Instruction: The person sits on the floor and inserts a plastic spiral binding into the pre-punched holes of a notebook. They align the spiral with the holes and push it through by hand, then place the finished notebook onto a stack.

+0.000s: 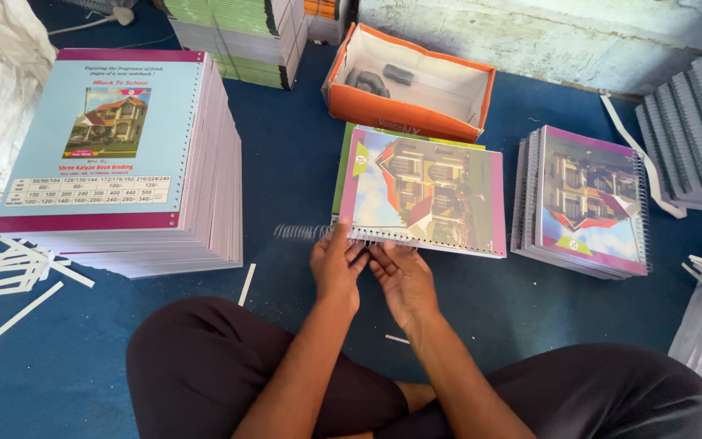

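At the centre of the frame the left hand [336,264] and right hand [400,275] pinch the notebook [424,193] edge, threading the wire spiral [302,232] through its holes; next I judge it needs steady turning.

Even, soft daylight, moderately bright; source appears upper right, where the pale wall [546,32] reads brightest. Shadows faint, short, beside the tall notebook stack [115,154]. Mild glare on glossy covers. Wire coil [302,232] motion-blurred near left hand [336,264]. Wide-angle bending at frame edges; centre sharp
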